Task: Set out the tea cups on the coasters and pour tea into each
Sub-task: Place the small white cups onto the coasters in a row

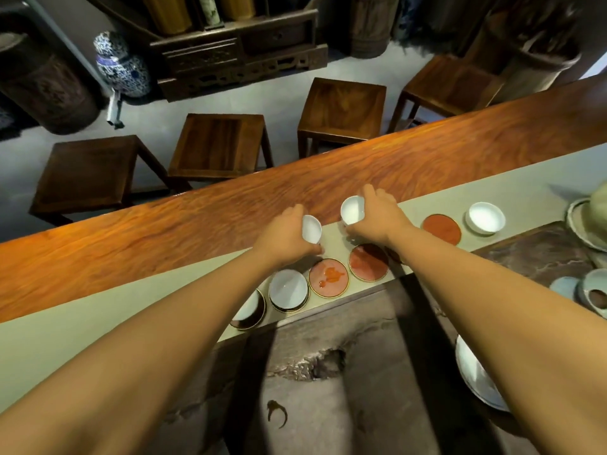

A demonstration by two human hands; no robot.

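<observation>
My left hand (285,236) grips a small white tea cup (311,228), tilted, above the grey runner (82,326). My right hand (377,218) holds a second white cup (352,210), also tilted. Below them lie round red coasters with gold rims: one (328,277) with an orange mark, one (368,262) beside it, and a bare one (441,228) to the right. Two white cups (288,290) (247,310) sit on coasters at the left. Another white cup (485,217) stands at the right end of the row.
The long orange wooden table (230,208) runs past the runner. A dark stone tea tray (328,372) lies near me, with a white plate (476,376) and pale ceramic vessels (591,290) to the right. Several wooden stools (220,142) stand beyond the table.
</observation>
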